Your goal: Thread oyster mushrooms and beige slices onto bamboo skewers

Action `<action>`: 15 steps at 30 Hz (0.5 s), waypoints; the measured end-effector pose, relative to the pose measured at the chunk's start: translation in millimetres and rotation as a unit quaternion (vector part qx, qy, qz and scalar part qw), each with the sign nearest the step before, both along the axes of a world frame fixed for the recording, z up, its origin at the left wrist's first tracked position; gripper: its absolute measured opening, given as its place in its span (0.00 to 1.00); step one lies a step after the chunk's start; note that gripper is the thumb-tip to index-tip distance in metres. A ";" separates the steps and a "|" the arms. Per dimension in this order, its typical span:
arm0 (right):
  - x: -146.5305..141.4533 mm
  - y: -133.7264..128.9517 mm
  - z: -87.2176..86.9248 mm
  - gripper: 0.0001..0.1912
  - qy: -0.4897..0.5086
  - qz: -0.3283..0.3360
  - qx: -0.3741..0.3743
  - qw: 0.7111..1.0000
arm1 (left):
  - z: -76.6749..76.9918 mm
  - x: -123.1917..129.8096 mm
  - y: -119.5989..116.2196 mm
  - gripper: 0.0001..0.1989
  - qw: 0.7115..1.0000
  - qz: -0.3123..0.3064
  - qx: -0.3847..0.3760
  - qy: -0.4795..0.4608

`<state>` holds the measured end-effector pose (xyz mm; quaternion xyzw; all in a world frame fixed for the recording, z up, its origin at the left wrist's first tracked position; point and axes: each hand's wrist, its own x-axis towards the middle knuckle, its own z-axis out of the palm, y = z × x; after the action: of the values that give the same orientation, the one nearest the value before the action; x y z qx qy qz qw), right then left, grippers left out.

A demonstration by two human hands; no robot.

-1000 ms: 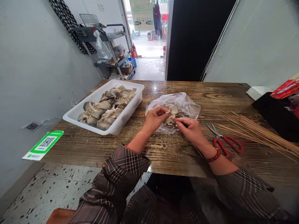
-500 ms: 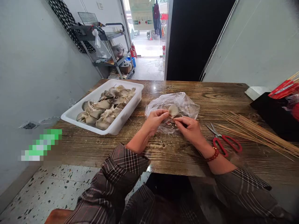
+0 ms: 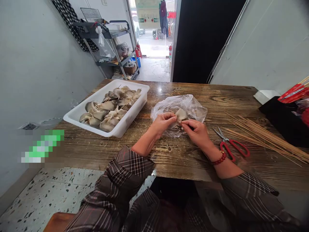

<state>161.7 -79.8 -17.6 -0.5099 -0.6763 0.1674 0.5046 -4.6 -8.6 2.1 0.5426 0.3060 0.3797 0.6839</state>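
Note:
My left hand [image 3: 165, 122] pinches one side of a grey-white oyster mushroom [image 3: 181, 114] between thumb and fingers. Closed at the mushroom's lower edge, my right hand [image 3: 196, 129] grips it from the other side. Both hands are over a crumpled clear plastic bag [image 3: 162, 106], and what lies in the bag is mostly hidden by them. To the left, a white plastic tray [image 3: 131, 123] holds a pile of oyster mushrooms [image 3: 109, 106], some with thin sticks through them. Scissors with red handles [image 3: 238, 147] rest just right of my right hand.
Long bamboo skewers [image 3: 267, 135] are spread across the right of the wooden table [image 3: 145, 169]. A black box [image 3: 280, 119] with red-wrapped skewers [image 3: 295, 91] stands at the right edge. Beyond the table, a grey shelf cart [image 3: 113, 33] is by the wall.
Both hands keep hold of the mushroom, which sits a little further right in the picture. The view has tilted slightly; the tray and scissors stay put.

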 end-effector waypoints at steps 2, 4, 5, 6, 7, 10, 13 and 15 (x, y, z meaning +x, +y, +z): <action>5.2 1.5 0.3 0.11 0.030 -0.027 -0.016 0.999 | 4.1 -3.6 2.5 0.18 1.000 0.025 -0.010 -0.013; 12.6 2.7 1.4 0.11 0.074 -0.072 -0.025 0.994 | 8.4 -9.8 7.4 0.19 0.997 0.071 -0.010 -0.026; 16.4 3.0 2.2 0.12 0.095 -0.094 -0.027 0.991 | 9.9 -13.1 10.3 0.19 0.995 0.097 -0.002 -0.028; 20.0 3.2 3.2 0.12 0.115 -0.113 -0.028 0.986 | 10.6 -16.0 13.2 0.17 0.992 0.120 0.011 -0.025; 23.1 3.3 4.1 0.13 0.132 -0.128 -0.029 0.983 | 10.5 -18.3 15.7 0.16 0.990 0.139 0.028 -0.014; 28.2 3.7 5.7 0.14 0.159 -0.137 -0.038 0.977 | 5.7 -19.6 20.5 0.11 0.980 0.152 0.109 0.067; 28.5 5.1 4.3 0.14 0.160 -0.127 -0.046 0.978 | -1.7 -15.4 21.4 0.07 0.936 0.144 0.240 0.212; 27.6 6.2 2.4 0.14 0.157 -0.123 -0.048 0.979 | -5.5 -13.1 21.6 0.07 0.889 0.143 0.320 0.295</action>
<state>189.3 -73.5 -15.2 -0.5798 -0.5123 0.2142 0.5962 -17.7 13.0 -3.4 0.7698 0.4297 0.3728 0.2895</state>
